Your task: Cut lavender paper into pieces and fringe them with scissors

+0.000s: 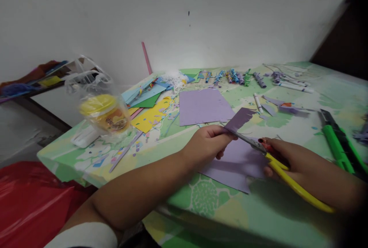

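Observation:
Between the thumb and fingers of my left hand (211, 140) is a purple paper strip (240, 119), its far edge cut into a fringe. My right hand (299, 163) grips a pair of scissors (276, 163) with yellow and red handles. The blades point left and reach the strip close to my left fingertips; how far apart they are is hard to see. Below both hands lies a purple paper sheet (230, 175) with an uneven edge. Another purple sheet (204, 106) rests flat just beyond my left hand.
Several curled, fringed paper rolls (234, 77) line the back by the wall. A green box cutter (336, 144) lies at the right. A bagged tub with a yellow lid (100, 112) and coloured paper sheets (152, 114) stand left. Scraps and markers (296, 87) are scattered on the tablecloth (204, 198).

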Demonstrator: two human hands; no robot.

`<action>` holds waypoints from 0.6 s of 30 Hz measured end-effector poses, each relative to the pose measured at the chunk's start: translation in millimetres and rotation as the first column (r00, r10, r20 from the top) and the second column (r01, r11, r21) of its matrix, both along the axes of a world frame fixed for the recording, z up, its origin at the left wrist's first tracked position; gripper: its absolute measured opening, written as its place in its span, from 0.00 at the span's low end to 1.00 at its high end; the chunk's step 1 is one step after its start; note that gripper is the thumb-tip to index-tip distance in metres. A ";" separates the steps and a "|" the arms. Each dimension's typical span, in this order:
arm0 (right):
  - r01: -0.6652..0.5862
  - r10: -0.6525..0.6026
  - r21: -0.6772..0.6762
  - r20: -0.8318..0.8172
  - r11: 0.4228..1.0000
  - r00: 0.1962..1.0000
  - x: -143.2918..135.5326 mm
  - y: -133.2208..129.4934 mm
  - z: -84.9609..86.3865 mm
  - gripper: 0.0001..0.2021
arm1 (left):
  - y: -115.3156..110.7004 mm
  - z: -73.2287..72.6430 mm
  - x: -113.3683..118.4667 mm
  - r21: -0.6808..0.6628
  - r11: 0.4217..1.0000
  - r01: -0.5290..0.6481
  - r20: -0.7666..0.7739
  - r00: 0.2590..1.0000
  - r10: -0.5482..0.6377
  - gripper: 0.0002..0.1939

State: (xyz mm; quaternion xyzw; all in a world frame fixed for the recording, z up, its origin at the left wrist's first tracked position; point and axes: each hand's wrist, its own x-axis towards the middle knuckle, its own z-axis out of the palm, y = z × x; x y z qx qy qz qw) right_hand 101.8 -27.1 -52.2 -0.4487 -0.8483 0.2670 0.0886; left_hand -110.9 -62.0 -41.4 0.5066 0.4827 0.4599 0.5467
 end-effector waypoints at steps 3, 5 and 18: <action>-0.004 0.004 -0.019 -0.002 1.000 1.000 -1.6 -0.5 2.3 0.12 | 0.8 -0.4 -0.3 0.001 1.000 0.027 0.042 0.999 -0.027 0.07; 0.003 -0.004 -0.040 -0.009 0.999 1.000 -2.9 -1.5 4.6 0.10 | 1.3 -0.7 -0.5 -0.001 0.999 0.038 0.053 0.998 -0.038 0.07; 0.033 -0.035 -0.041 -0.049 0.999 0.998 1.5 -4.1 5.2 0.13 | 1.6 -3.0 -1.9 0.042 0.999 -0.030 0.030 0.999 0.029 0.09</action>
